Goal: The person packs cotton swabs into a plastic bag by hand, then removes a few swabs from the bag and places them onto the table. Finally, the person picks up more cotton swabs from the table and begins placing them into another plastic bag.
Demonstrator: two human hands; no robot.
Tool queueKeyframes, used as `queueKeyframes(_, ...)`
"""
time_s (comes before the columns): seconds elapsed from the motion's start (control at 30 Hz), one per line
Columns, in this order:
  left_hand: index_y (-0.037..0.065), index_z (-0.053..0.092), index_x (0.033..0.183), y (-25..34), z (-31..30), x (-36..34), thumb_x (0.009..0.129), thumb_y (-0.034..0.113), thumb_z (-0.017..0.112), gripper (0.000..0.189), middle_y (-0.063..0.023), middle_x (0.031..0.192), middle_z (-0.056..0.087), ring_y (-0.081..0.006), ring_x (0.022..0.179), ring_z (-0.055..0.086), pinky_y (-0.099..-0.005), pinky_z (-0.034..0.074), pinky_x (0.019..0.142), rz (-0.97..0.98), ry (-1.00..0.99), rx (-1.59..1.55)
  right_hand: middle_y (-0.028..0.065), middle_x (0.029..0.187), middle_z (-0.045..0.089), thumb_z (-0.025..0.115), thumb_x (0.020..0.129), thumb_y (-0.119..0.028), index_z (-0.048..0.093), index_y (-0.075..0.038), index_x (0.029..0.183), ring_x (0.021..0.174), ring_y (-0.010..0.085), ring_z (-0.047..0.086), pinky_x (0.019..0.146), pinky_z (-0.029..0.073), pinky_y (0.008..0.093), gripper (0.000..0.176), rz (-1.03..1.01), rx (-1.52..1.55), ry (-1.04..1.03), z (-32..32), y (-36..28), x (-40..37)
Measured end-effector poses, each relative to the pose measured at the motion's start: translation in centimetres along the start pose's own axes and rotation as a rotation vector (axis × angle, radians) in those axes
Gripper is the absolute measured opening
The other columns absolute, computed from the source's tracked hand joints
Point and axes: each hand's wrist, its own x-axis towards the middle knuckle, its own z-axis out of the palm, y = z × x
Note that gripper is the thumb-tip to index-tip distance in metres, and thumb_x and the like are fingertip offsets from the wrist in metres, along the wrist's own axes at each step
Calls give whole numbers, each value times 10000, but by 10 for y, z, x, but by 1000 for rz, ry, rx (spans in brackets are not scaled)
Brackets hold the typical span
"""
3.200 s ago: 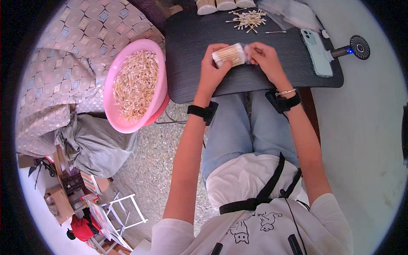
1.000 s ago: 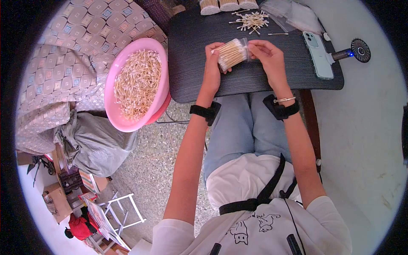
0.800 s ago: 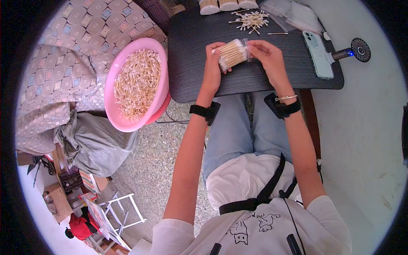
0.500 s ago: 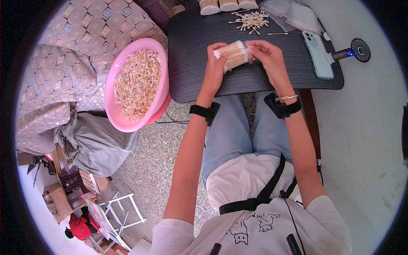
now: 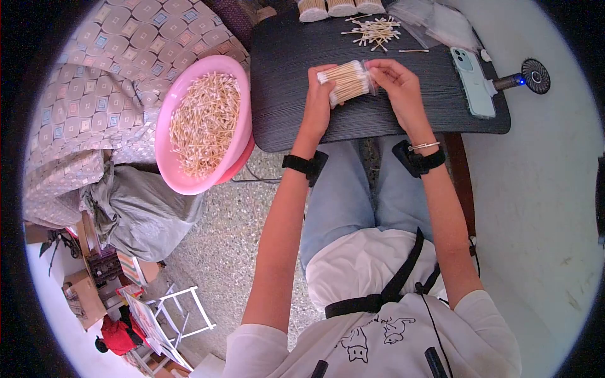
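A clear bag packed with cotton swabs (image 5: pixel 348 83) is held over the black table (image 5: pixel 283 94), its swabs lying side by side. My left hand (image 5: pixel 320 94) wraps round the bag's left end, thumb on the near side. At the right end, my right hand (image 5: pixel 397 85) pinches the clear plastic edge between thumb and fingers. Beyond the hands lies a loose pile of swabs (image 5: pixel 376 30), with a single swab (image 5: pixel 413 50) to its right.
Filled swab packs (image 5: pixel 341 7) stand at the far edge, near empty clear bags (image 5: pixel 435 22). A phone (image 5: pixel 474 82) and small fan (image 5: pixel 535 76) are at the right. A pink basin of swabs (image 5: pixel 165 148) is left of the table.
The bag has turned slightly, showing more of its swabs' face. Both hands keep their hold in nearly the same place.
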Motion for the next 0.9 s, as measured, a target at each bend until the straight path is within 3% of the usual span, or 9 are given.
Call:
queueKeyframes(0.07,72,408,1147,-4,-1,1,911,215,390,276,-92,1057,499,-134,881,510,-246,452,704,32,14,-1,26,937,644,593,871,-107,629,-4,1003,805,72,567,722,455,214,171,-11,54,20,2,1,-1)
queueKeyframes(0.27,70,413,1144,-9,0,2,982,431,264,423,-96,1064,496,-162,951,494,-273,395,852,108,38,32,43,875,653,609,861,-113,632,18,980,754,82,577,687,466,218,178,78,50,91,4,-1,-4)
queueKeyframes(0.5,60,411,1147,-5,1,1,988,422,238,432,-103,1072,491,-179,997,482,-292,371,894,111,49,118,42,791,657,623,860,-144,663,31,941,715,73,566,646,452,205,196,76,70,259,13,4,-15)
queueKeyframes(0.77,72,375,1184,-6,4,1,979,463,229,465,-109,1137,479,-198,1040,476,-304,362,912,173,56,180,63,1022,619,625,861,-121,649,36,1012,850,71,553,760,448,205,220,-75,21,247,30,11,-25)
queueKeyframes(0.9,74,346,1207,-2,4,0,965,357,363,373,-114,1154,472,-205,1060,477,-306,364,925,159,25,81,55,1008,621,637,845,-87,634,23,1049,853,71,555,763,451,207,232,-65,14,203,27,10,-24)
